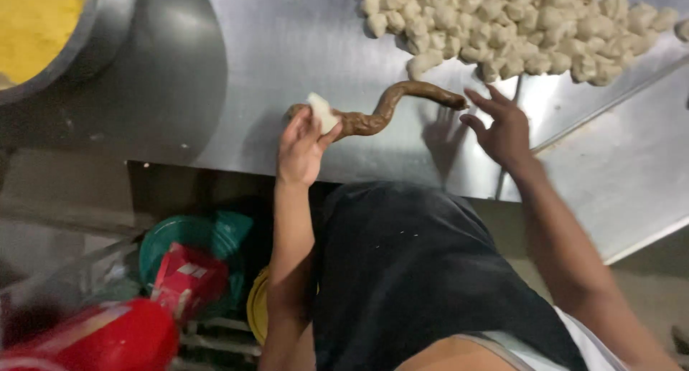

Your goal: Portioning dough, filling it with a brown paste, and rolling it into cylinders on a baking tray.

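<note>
Pinching a small white dough piece (322, 113) between thumb and fingers, the left hand (301, 147) rests at one end of a brown dough rope (380, 113) on the stainless steel table (287, 48). Head view only. The fingers are closed on the white piece; the piece sits at the fingertips, pressed against or just above the rope's left end, and I cannot tell which.

From the grip, the brown rope runs away to the right in a wavy line, rises in a hump, and ends in a darker tip just beside the right hand (502, 127). The right hand is spread, fingers apart, holding nothing; its fingertips are near the rope's far tip, contact uncertain because of motion blur. Its shadow falls on the steel between the two hands.

Beyond the right hand, farther across the table, lies a heap of white dough pieces (517, 26), similar in colour to the one held. One stray piece of the heap lies closest to the rope's hump.

Far to the left of the grip, at the table's corner, a metal bowl (79, 34) holds yellow powder (36, 19).

Below the table edge, nearer than the grip: the person's dark apron (409, 270), green plastic lids (194, 242), red plastic containers (129, 321), blurred.
</note>
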